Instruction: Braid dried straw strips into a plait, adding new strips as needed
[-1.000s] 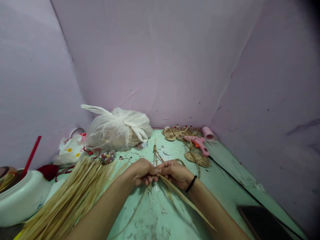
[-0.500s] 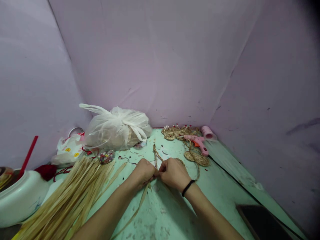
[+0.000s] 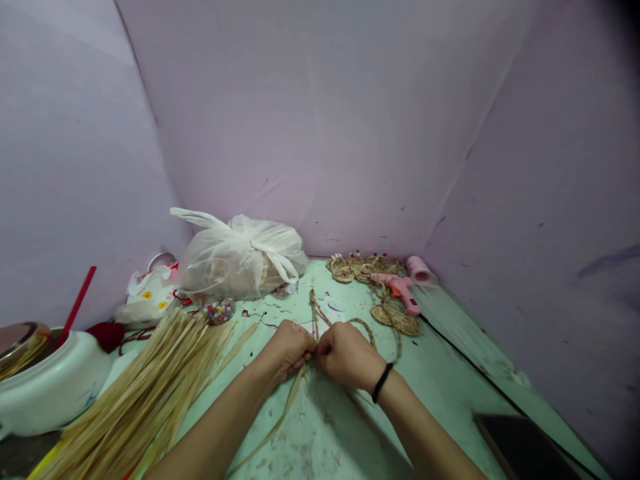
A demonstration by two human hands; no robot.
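Note:
My left hand (image 3: 293,348) and my right hand (image 3: 347,357) meet at the middle of the table, both pinched closed on a thin braided straw cord (image 3: 321,313). The cord runs away from my fingers toward the wall and loops back to the right. A loose flat straw strip (image 3: 287,407) trails from under my left hand toward me. The exact pinch point is hidden by my fingers. Right of my hands lies a coiled braid piece (image 3: 397,319), joined to more cord.
A bundle of straw strips (image 3: 145,380) and a white pot (image 3: 55,380) stand left. A tied plastic bag (image 3: 240,260) sits at the back. A pink glue gun (image 3: 397,287), its black cable (image 3: 465,353), a pink spool (image 3: 420,271) and a dark flat device (image 3: 520,443) lie right.
The view has shifted slightly, so the surroundings sit a little further right. My hands stay pinched together on the cord, and my right hand's fingers have turned slightly.

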